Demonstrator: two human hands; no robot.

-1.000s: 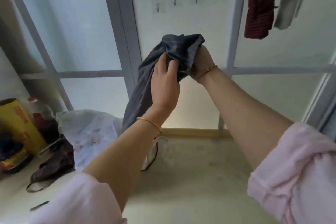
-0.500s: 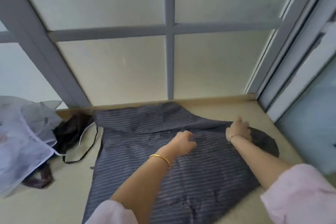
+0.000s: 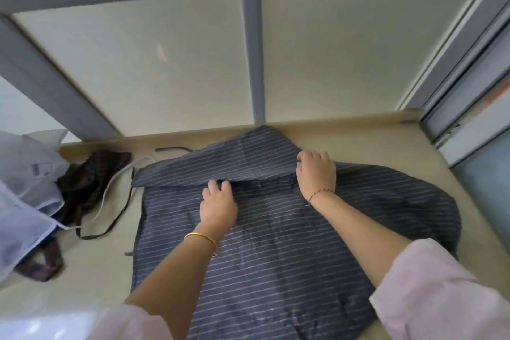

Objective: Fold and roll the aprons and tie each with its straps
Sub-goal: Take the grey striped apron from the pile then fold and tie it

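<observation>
Since the step in hand appears to be the first fold, with the far part of the apron (image 3: 276, 257) turned over toward the body, draw both ends of the flap down evenly so that the fold line runs straight. Use the stripes as a guide: those on the flap should lie parallel to those beneath. Press the crease flat before making any further fold, as a bulge here would likely make the later roll uneven. Leave the black strap (image 3: 123, 211) free of the cloth; it is needed for the tie.

The apron lies spread on the bench (image 3: 386, 141), its far portion lying over the main panel. The left hand (image 3: 219, 201) rests on the main panel, its fingers curled onto the near edge of the flap and apparently gripping it. The right hand (image 3: 317, 171) lies on top of the flap, further from the body, its fingers curled into the cloth and holding it. Both hands sit near the middle of the apron's width. The strap trails on the bench to the left of the apron, well apart from the left hand and beside a dark cloth (image 3: 88, 179) and a pale bag (image 3: 27, 179).
</observation>
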